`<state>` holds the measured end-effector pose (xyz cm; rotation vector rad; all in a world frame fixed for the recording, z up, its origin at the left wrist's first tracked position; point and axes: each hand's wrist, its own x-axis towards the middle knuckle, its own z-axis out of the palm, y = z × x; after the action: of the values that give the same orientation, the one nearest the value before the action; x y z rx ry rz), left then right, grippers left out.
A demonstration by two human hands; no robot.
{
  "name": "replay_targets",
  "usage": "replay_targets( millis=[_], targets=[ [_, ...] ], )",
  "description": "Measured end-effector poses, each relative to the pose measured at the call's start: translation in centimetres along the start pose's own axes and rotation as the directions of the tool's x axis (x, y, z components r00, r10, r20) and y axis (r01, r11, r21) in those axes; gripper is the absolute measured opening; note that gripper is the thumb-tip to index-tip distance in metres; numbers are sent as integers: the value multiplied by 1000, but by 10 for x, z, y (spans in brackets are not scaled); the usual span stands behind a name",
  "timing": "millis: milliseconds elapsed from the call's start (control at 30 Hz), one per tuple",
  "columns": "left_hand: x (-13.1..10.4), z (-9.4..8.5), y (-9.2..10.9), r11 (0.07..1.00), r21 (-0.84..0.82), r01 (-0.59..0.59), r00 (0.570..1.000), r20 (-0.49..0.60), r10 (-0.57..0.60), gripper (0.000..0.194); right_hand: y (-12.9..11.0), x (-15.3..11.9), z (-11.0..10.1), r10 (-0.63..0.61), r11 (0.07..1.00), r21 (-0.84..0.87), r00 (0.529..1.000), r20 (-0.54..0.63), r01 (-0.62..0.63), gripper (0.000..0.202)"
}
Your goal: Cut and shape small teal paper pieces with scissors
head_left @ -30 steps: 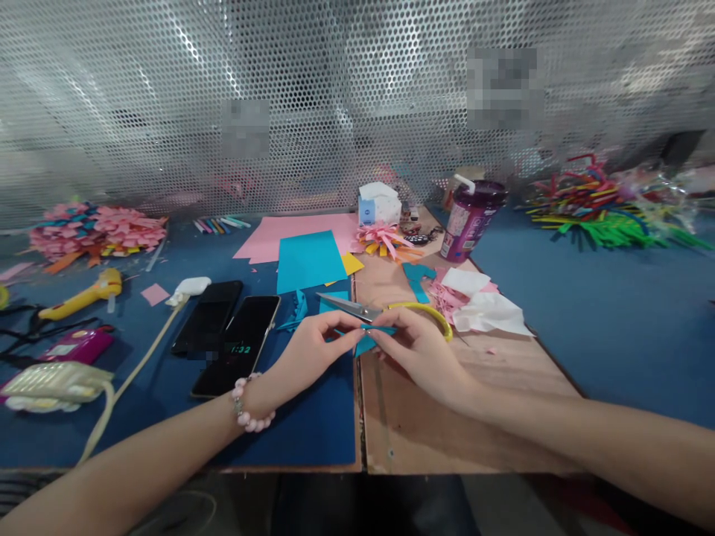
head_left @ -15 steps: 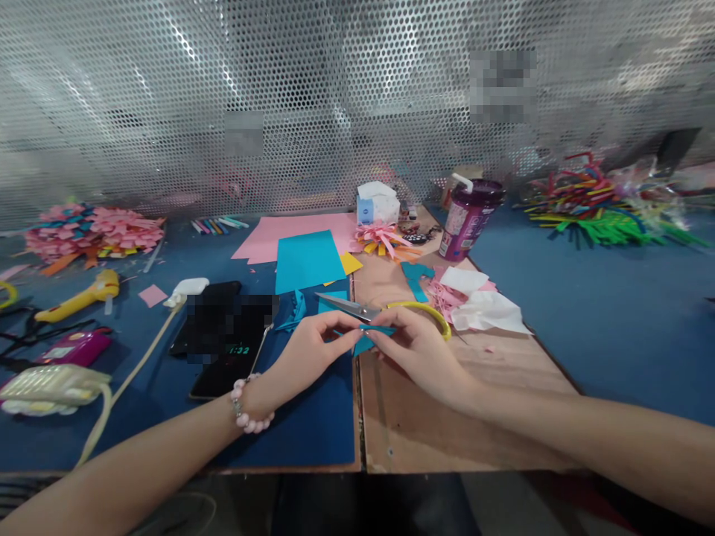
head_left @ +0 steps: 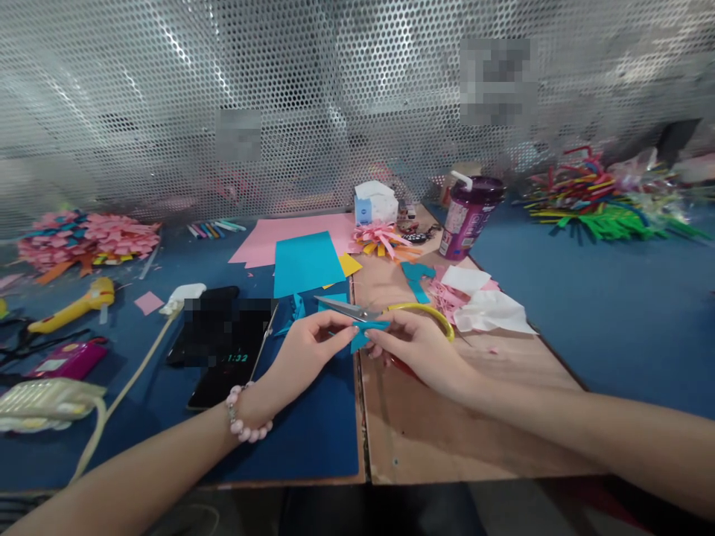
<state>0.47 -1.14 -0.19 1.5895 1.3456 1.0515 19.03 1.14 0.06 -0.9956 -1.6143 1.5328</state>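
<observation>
A small folded piece of blue paper [head_left: 362, 336] is pinched between my two hands above the seam of the table. My left hand [head_left: 316, 346], with a beaded bracelet at the wrist, grips its left side with thumb and finger. On the other side, my right hand [head_left: 413, 344] pinches it the same way. Just behind my fingers lie scissors [head_left: 349, 307] with yellow handles, blades pointing left. More blue paper pieces [head_left: 293, 313] rest left of the scissors, and a large blue sheet [head_left: 309, 262] lies on pink sheets [head_left: 260, 240] farther back.
Two phones [head_left: 232, 368], a yellow glue gun [head_left: 75, 307] and a power strip [head_left: 45, 402] with its cord are on the left. A purple cup [head_left: 469, 219], tissue box [head_left: 376, 205], crumpled tissue [head_left: 491, 313] and paper scraps stand or lie behind and right.
The camera view has shifted slightly. Both hands still hold the small blue paper, which now shows a wider top edge between my fingers.
</observation>
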Motion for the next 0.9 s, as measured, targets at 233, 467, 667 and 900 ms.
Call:
replay_targets(
  millis=[233, 467, 667, 900],
  targets=[
    [0, 0, 1, 1000, 2, 31, 999, -10, -31, 21, 4, 1, -1, -2, 1000, -7, 1000, 13, 2, 20],
    [0, 0, -1, 999, -22, 48, 999, -13, -48, 23, 1, 2, -1, 5, 999, -45, 999, -39, -7, 17],
    [1, 0, 0, 1000, -22, 11, 1000, -17, -12, 23, 1, 3, 0, 14, 999, -50, 999, -39, -16, 25],
    [3, -1, -1, 999, -16, -42, 998, -42, 41, 27, 12, 10, -1, -5, 999, -42, 1000, -27, 4, 32]
  ],
)
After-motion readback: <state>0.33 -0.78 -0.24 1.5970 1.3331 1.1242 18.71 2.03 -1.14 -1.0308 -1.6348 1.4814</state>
